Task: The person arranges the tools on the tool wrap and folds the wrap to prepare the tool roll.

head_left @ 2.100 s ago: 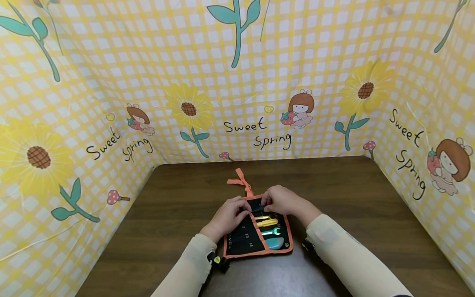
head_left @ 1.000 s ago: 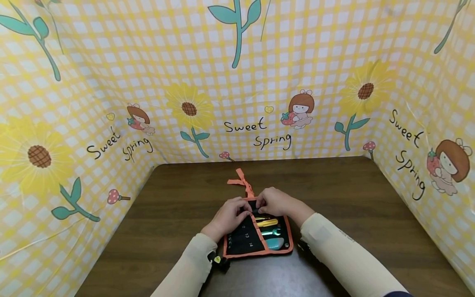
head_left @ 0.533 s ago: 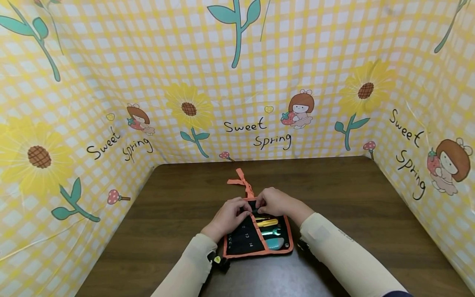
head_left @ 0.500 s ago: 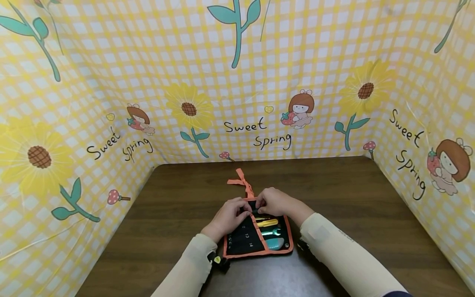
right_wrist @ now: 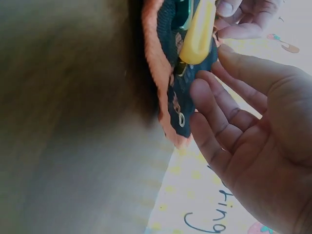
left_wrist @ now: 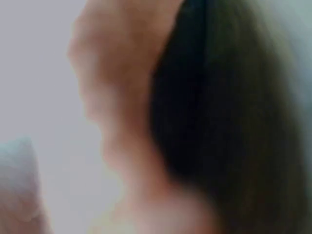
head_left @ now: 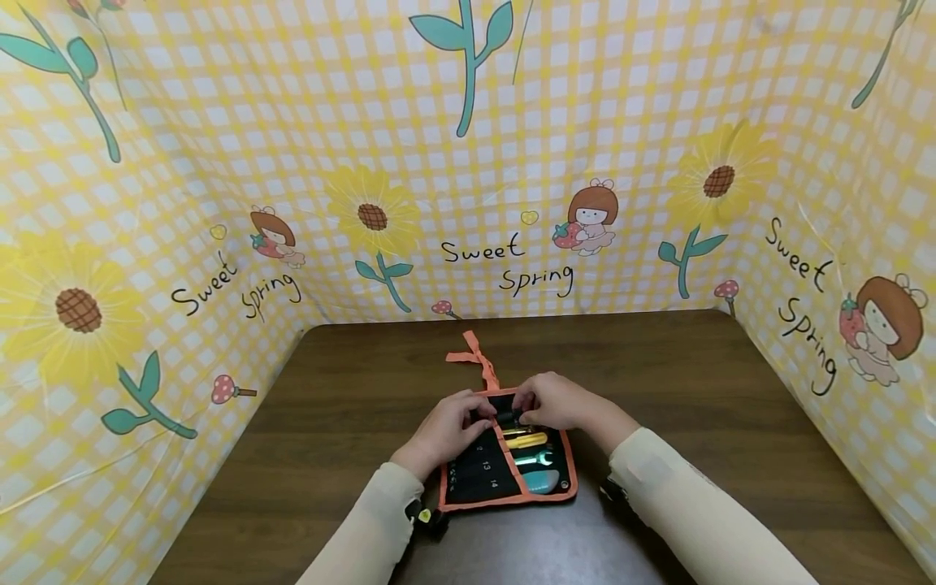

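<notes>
A black tool roll (head_left: 468, 479) with orange edging lies unrolled on the table. Its right half shows a yellow-handled tool (head_left: 526, 440), a green open-end wrench (head_left: 535, 459) and a teal rounded tool (head_left: 541, 481) seated in pockets. My left hand (head_left: 442, 431) pinches the pocket edge near the roll's top. Over the upper right part hovers my right hand (head_left: 559, 404), thumb and fingers apart. In the right wrist view that hand (right_wrist: 263, 126) has loosely bent fingers beside the yellow handle (right_wrist: 197, 41), with nothing seen between them. The left wrist view is badly blurred.
Orange tie straps (head_left: 475, 355) stretch from the roll's far edge over the brown wooden table (head_left: 351, 382). A yellow checked cloth (head_left: 468, 187) with sunflower prints walls the table at the back and both sides.
My right hand first shifted left toward the pocket edge, then moved back right, its fingers now more spread. The left hand has stayed nearly in place.
</notes>
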### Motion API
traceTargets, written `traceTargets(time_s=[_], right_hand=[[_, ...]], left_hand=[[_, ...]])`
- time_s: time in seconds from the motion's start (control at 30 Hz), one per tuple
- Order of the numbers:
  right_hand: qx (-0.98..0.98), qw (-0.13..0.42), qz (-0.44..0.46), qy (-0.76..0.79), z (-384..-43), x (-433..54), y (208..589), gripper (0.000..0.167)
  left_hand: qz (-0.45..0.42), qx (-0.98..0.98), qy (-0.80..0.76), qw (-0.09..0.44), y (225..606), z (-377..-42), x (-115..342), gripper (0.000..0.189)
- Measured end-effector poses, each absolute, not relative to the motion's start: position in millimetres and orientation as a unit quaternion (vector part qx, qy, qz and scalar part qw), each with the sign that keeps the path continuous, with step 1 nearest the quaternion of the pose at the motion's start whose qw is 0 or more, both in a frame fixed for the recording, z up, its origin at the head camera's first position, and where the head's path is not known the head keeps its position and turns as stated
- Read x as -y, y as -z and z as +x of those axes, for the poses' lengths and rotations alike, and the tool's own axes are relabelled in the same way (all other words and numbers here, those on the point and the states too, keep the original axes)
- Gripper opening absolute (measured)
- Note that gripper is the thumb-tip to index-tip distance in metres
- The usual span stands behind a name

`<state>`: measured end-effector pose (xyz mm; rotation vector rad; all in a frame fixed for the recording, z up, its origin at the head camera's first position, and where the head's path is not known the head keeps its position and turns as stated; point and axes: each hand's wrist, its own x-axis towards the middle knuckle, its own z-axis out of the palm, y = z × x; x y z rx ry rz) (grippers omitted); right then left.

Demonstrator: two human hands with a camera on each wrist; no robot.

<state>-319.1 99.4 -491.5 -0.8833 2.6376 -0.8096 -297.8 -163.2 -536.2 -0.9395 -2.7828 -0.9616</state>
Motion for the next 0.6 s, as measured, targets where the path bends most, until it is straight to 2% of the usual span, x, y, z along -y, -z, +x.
traceTargets(time_s=[0.27, 0.6], right_hand=[[-0.907, 0.113, -0.317, 0.252, -288.3, -125.4, 484.4, 0.044], [-0.909, 0.157, -0.301, 0.241, -250.3, -147.1, 483.2, 0.085]], left_hand=[[-0.286, 0.916, 0.281, -0.005, 525.6, -281.5, 176.6, 0.026], [-0.264, 0.923, 0.265, -0.088, 515.4, -248.2, 199.8, 0.058]])
